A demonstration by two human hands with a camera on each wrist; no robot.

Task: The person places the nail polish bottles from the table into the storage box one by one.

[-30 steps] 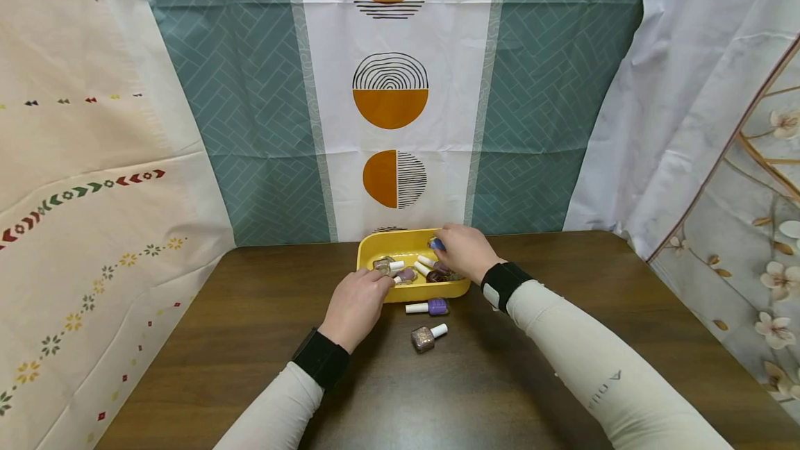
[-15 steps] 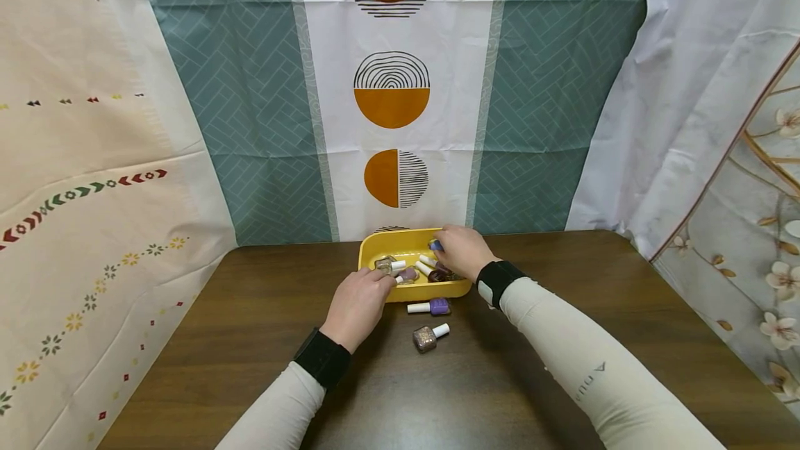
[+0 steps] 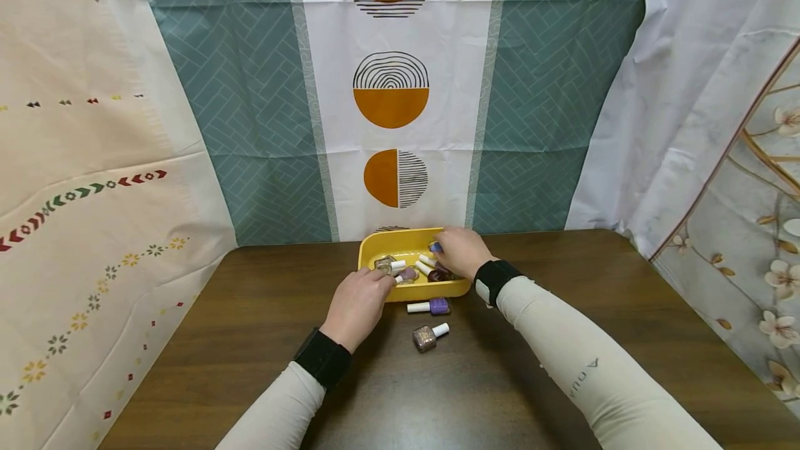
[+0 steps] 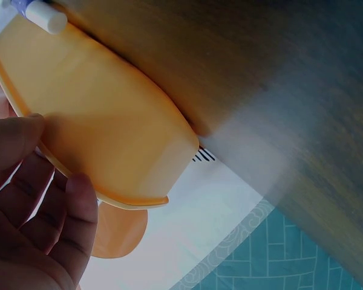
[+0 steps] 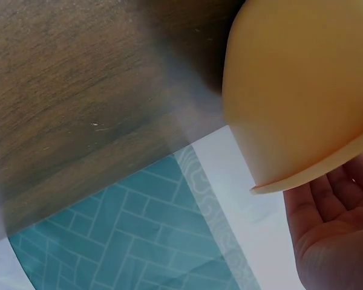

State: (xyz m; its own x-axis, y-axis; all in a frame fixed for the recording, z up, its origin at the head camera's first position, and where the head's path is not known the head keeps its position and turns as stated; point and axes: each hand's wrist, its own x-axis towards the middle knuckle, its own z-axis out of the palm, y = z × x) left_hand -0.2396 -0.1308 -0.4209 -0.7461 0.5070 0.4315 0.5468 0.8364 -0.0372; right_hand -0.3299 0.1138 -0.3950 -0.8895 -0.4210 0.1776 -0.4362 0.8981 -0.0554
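A shallow yellow tray stands at the table's back edge, holding several nail polish bottles with white caps. At its front left, my left hand grips the rim; in the left wrist view the thumb lies against the outer wall. My right hand reaches over the tray's right end and holds a blue nail polish bottle, most of it hidden by the fingers. In the right wrist view the tray wall hides those fingertips. Inside lie a clear glittery bottle, a mauve bottle and dark ones.
In front of the tray a purple nail polish bottle lies on its side on the wooden table. Nearer to me is a glittery brown bottle. A patterned curtain hangs right behind the table's back edge.
My right wrist and forearm have shifted slightly to the left and down, the blue bottle still in the fingers. My left hand, the tray and the loose bottles stay in place.
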